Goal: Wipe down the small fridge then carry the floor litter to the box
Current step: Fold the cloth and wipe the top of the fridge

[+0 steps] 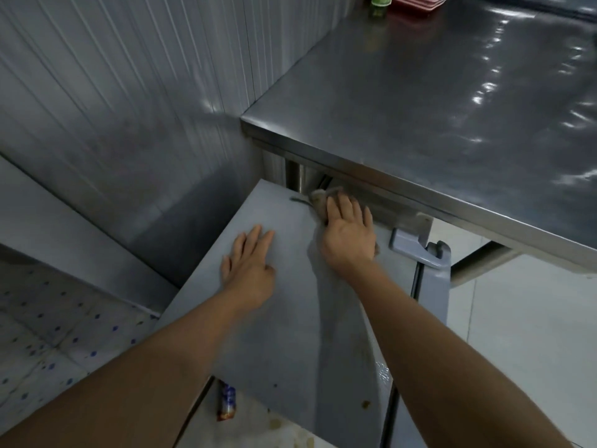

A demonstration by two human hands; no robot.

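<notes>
The small grey fridge stands below me, its flat top filling the middle of the view. My right hand presses a grey-brown cloth against the far edge of the fridge top, just under the steel table. My left hand lies flat on the fridge top with fingers spread, holding nothing. A crumpled wrapper lies on the floor by the fridge's near left corner.
A stainless steel table overhangs the fridge's far side. A green bottle and red trays sit at its back. Ribbed wall panels close off the left. Speckled floor tiles show at lower left.
</notes>
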